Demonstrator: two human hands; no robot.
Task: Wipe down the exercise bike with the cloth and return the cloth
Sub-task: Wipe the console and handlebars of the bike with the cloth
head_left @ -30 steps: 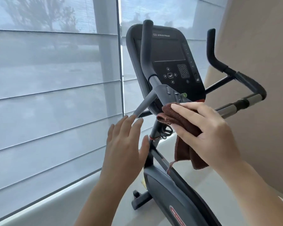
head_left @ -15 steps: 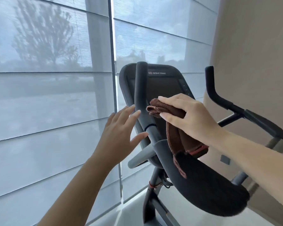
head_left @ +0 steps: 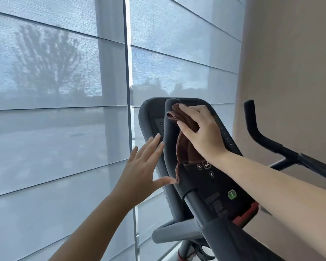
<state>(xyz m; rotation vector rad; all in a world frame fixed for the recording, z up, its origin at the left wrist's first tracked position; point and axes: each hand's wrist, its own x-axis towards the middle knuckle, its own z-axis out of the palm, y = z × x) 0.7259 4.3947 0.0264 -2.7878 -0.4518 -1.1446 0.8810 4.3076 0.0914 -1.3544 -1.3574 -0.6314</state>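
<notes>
The black exercise bike (head_left: 215, 193) fills the lower right, its console facing me with buttons and a green key. Its left handlebar upright (head_left: 169, 140) rises in front of the console. My right hand (head_left: 201, 132) holds a dark brown cloth (head_left: 184, 146) against the top of that upright, fingers curled over the cloth, whose lower end hangs down the bar. My left hand (head_left: 143, 170) is spread flat just left of the upright, fingertips and thumb at the bar's edge. The right handlebar (head_left: 258, 132) stands free at the far right.
A large window with sheer grey blinds (head_left: 56, 110) covers the left and back, with a vertical frame post (head_left: 129, 91) just behind the bike. A beige wall (head_left: 290, 63) stands close on the right.
My right hand has slid the cloth up the left handlebar from its lower joint to the top. My left hand followed upward beside the bar, and my view has tilted up.
</notes>
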